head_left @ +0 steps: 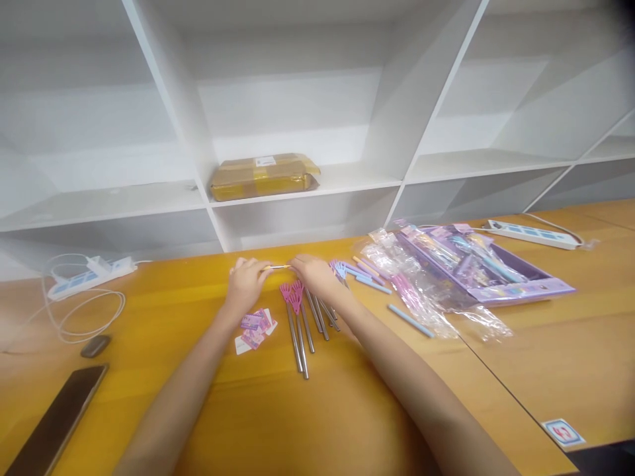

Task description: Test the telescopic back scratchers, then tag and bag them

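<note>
Left hand [245, 284] and right hand [311, 274] pinch opposite ends of a slim silver rod [279, 267], probably to steady it, near pink hand-shaped back scratchers [296, 303].

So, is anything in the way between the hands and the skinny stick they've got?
No, nothing visible: the left hand and right hand hold the thin rod between them. The pink-topped sticks lie on the table, nearer the camera.
</note>
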{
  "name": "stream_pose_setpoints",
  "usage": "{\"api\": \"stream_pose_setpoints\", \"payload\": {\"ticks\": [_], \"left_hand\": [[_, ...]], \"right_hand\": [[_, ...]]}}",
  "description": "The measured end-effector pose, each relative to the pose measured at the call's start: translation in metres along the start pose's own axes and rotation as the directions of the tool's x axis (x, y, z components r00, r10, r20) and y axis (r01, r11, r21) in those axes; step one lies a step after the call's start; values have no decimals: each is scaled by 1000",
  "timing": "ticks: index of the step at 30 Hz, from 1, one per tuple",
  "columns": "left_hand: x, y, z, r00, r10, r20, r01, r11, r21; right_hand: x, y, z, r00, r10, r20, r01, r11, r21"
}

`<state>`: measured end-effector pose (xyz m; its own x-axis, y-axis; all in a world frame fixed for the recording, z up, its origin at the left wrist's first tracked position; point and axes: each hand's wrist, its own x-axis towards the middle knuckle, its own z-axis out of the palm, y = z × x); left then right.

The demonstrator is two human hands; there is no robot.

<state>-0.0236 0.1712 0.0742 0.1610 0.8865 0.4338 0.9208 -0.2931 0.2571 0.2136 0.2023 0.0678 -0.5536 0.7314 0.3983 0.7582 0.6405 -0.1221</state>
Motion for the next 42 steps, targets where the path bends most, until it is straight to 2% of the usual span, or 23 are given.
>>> {"api": "stream_pose_setpoints", "payload": {"ticks": [8,14,20,25,33,38,42], "left_hand": [[-1,2,7,991,126,-41,-131,979,-155],[4,-4,1,982,173,-78,-183,973,-138],[9,-15,-6,980,179,-81,-187,977,-102],[16,-38,-18,989,121,-83,-130,985,-117],[23,-86,-54,987,101,-129,-113,990,-89],[17,-118,-76,960,95,-263,-113,992,-52],[10,-140,-87,948,76,-308,-93,995,-41]], "right_hand": [[1,0,1,996,-68,-63,69,998,16],[1,1,1,990,-89,-109,92,996,21],[2,3,7,984,-74,-165,77,997,17],[1,22,8,976,-42,-212,50,998,34],[-2,59,-6,965,-54,-255,79,993,91],[-9,78,-20,952,-34,-306,73,991,116],[-21,104,-34,933,3,-360,43,992,121]]}}
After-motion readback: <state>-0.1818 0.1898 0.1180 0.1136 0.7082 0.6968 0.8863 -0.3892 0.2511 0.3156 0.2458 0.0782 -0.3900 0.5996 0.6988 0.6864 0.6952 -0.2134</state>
